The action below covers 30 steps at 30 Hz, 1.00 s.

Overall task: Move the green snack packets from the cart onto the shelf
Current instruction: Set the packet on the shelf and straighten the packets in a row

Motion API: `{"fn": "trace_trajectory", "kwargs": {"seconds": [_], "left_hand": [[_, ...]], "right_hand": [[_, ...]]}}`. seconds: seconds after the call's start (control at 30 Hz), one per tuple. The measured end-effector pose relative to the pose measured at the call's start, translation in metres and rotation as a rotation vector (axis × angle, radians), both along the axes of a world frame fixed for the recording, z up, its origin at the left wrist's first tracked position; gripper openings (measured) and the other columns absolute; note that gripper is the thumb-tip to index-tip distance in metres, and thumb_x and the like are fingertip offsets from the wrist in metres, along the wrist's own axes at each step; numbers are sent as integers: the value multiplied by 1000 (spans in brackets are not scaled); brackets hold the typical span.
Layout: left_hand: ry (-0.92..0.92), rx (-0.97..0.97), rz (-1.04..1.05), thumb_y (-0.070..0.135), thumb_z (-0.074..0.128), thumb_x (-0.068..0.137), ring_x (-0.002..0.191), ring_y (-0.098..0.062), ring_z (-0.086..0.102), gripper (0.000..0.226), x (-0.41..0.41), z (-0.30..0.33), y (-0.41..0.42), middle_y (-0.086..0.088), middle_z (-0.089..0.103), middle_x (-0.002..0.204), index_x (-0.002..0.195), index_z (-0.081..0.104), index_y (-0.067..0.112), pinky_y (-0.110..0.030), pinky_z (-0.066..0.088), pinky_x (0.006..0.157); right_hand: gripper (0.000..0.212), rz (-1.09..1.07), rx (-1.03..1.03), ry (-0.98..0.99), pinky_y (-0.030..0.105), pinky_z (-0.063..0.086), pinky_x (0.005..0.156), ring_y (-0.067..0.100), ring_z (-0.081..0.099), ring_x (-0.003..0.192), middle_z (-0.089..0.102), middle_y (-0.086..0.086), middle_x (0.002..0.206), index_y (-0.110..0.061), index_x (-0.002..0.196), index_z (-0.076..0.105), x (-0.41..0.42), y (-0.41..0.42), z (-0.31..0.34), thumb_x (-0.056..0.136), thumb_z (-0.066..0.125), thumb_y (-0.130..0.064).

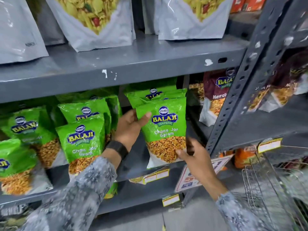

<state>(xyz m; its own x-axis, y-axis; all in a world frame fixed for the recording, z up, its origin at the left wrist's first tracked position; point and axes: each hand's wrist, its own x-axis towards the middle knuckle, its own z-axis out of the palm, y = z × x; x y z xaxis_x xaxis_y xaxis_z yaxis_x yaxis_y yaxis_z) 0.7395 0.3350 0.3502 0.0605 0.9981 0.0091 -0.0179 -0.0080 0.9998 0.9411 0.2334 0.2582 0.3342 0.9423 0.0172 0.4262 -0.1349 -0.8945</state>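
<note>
Shelf: left hand grips "Balaji" packet.

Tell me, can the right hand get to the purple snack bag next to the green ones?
Probably yes. The right hand is open at the bottom corner of the front green packet, and the maroon bag stands just to the right on the same shelf, its front uncovered. The grey upright post crowds that side a little.

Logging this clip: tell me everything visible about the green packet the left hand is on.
The front green packet is glossy plastic, green above with a Balaji Wafers logo and "Chana Jor Garam", snack picture and white base below. It stands upright on the grey shelf edge, ahead of other green packets. The left hand grips its upper left edge; the right hand touches its lower right corner.
</note>
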Motion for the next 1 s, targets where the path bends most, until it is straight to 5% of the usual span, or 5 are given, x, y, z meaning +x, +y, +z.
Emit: {"fn": "trace_trajectory", "kwargs": {"seconds": [0.1,0.33,0.6,0.73,1.0], "left_hand": [[123,-94,-132,11,85,73,89,-8,74,48,-14,-38,-29,0,79,102,114,63,17,-24,61,74],[791,23,-130,36,81,70,84,-20,71,43,-14,-76,-71,2,75,88,105,60,24,-42,58,77],[365,-120,-230,10,82,75,81,-10,71,64,-20,-56,-57,7,73,88,129,54,30,-28,59,74],[242,-51,2,39,75,84,87,-7,68,53,-9,-7,-11,8,73,96,131,56,26,-29,56,80],[329,16,100,28,77,83,85,-13,63,33,-20,25,7,-19,77,104,108,72,7,-45,56,94]], "right_hand": [[64,-119,175,203,2,46,72,-16,63,89,64,-26,111,-32,144,50,-5,21,31,86,75,-45],[13,-288,214,376,19,42,56,16,57,74,64,-1,75,-13,93,69,3,112,89,87,78,-21],[59,-145,247,190,19,46,84,0,62,103,66,-11,116,-29,136,56,-14,38,48,87,67,-60],[70,-86,147,-114,33,51,89,15,59,111,58,-9,119,-38,140,48,-24,-17,-6,80,70,-66],[36,-90,51,-231,48,52,88,33,64,102,68,7,105,-19,111,65,-24,-8,-25,84,79,-37]]}}
